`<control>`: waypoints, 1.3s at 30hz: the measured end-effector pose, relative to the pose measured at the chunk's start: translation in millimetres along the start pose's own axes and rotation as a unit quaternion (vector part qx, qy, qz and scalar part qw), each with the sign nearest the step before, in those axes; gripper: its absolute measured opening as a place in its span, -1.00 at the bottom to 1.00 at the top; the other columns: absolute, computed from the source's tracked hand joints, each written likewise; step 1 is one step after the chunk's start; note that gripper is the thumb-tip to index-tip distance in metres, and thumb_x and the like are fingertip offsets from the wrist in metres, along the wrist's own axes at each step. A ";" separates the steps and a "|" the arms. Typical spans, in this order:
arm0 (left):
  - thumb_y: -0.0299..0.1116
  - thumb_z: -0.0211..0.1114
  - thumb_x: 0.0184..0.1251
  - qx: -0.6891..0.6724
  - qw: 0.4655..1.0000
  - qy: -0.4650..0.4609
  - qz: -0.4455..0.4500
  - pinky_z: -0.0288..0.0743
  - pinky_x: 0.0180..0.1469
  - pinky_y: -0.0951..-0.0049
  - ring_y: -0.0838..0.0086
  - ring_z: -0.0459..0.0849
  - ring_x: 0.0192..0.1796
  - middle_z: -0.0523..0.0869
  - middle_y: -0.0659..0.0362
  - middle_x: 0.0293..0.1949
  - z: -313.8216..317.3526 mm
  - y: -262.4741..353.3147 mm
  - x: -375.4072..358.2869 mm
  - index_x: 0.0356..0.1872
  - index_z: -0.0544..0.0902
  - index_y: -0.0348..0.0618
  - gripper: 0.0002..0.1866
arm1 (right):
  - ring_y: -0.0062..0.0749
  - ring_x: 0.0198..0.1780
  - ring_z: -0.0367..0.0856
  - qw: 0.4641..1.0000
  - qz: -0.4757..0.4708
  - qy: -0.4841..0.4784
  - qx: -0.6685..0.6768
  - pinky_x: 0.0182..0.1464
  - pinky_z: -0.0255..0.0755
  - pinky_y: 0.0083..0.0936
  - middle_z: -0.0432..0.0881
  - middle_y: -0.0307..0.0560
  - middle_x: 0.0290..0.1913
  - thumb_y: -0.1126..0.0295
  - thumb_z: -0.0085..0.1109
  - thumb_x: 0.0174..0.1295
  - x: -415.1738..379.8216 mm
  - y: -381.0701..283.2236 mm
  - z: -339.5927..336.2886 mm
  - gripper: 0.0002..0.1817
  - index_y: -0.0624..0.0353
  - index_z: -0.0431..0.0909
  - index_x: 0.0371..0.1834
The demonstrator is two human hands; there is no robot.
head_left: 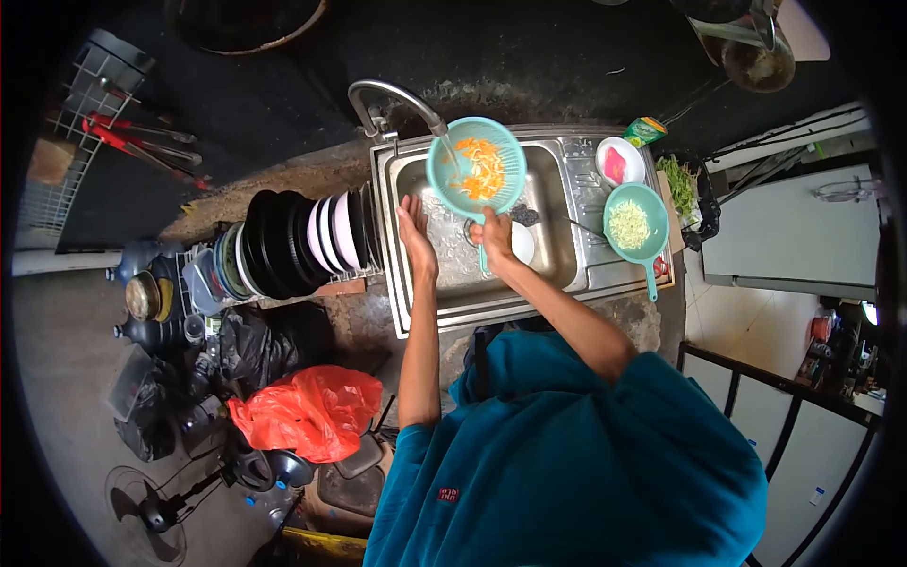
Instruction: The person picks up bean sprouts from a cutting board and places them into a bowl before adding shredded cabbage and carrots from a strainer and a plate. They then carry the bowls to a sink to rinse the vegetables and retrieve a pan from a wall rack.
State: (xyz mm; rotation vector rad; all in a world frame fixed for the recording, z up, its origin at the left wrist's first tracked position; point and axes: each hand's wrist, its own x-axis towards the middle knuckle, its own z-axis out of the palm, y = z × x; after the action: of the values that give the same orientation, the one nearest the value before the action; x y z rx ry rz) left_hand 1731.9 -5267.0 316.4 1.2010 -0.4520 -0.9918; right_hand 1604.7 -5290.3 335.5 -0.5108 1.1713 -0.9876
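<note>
My right hand (495, 236) is wrapped round the handle of a mint-green plastic colander (514, 168), holding it over the sink (565, 217). Shredded orange and whitish vegetables (482, 170) lie inside it. A curved metal faucet (402, 87) ends right above the colander, and a stream seems to fall from it. Left of the colander, my left hand (414, 231) is open with its fingers stretched out, holding nothing. Below the colander, a white round dish (521, 244) and a dark scrubber (524, 215) sit in the wet basin, partly hidden by my right hand.
On the drainboard to the right, a second green colander (652, 250) holds pale chopped bits, near a white bowl (635, 159) with a pink item and a green packet (644, 130). A rack of plates (274, 246) stands left of the sink. A red plastic bag (312, 411) lies lower left.
</note>
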 end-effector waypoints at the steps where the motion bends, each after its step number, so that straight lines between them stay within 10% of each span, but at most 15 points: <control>1: 0.23 -0.29 0.43 -0.039 0.999 -0.001 -0.006 0.01 0.41 0.22 0.17 0.17 0.42 0.21 -0.13 0.36 1.2 0.3 2.1 0.38 0.09 -0.36 -0.19 | -0.62 -0.66 0.24 0.999 0.004 -0.033 -0.001 -0.64 0.11 -0.62 0.29 -0.26 -0.63 0.29 -0.06 0.30 -8.7 3.2 -3.8 -0.76 0.26 0.33 -0.40; 22: 0.26 -0.27 0.40 -0.105 0.991 0.004 -0.077 0.00 0.40 0.17 0.18 0.18 0.40 0.26 -0.15 0.32 -0.5 -16.6 -2.4 0.34 0.14 -0.33 -0.19 | -0.67 -0.66 0.17 0.993 0.089 -0.081 -0.019 -0.63 0.06 -0.66 0.23 -0.32 -0.67 0.27 -0.12 0.35 -18.7 1.4 -8.7 -0.78 0.16 0.27 -0.39; 28: 0.31 -0.20 0.36 -0.034 0.998 0.013 -0.058 0.36 0.12 0.28 0.30 0.54 0.10 0.53 -0.01 0.13 -0.8 -20.7 -17.8 0.22 0.38 -0.24 -0.22 | -0.68 -0.59 0.30 0.992 0.063 -0.043 -0.102 -0.63 0.19 -0.73 0.42 -0.25 -0.40 0.15 0.02 0.29 -10.8 11.5 -29.1 -0.63 0.19 0.38 0.00; 39: 0.29 -0.20 0.36 -0.059 0.993 0.072 -0.078 0.30 0.24 0.21 0.20 0.47 0.21 0.48 -0.10 0.17 1.2 -22.5 -34.7 0.29 0.29 -0.28 -0.20 | -0.63 -0.70 0.21 0.985 0.067 -0.107 -0.114 -0.70 0.10 -0.64 0.26 -0.30 -0.66 0.26 -0.10 0.35 8.8 1.8 -36.1 -0.78 0.21 0.35 -0.28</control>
State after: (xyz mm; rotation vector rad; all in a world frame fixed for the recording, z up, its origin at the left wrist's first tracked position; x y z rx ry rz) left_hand 1703.8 -5239.7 303.0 1.2049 -0.1842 -1.0416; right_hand 1572.5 -5291.6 317.0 -0.6924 1.1148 -0.6681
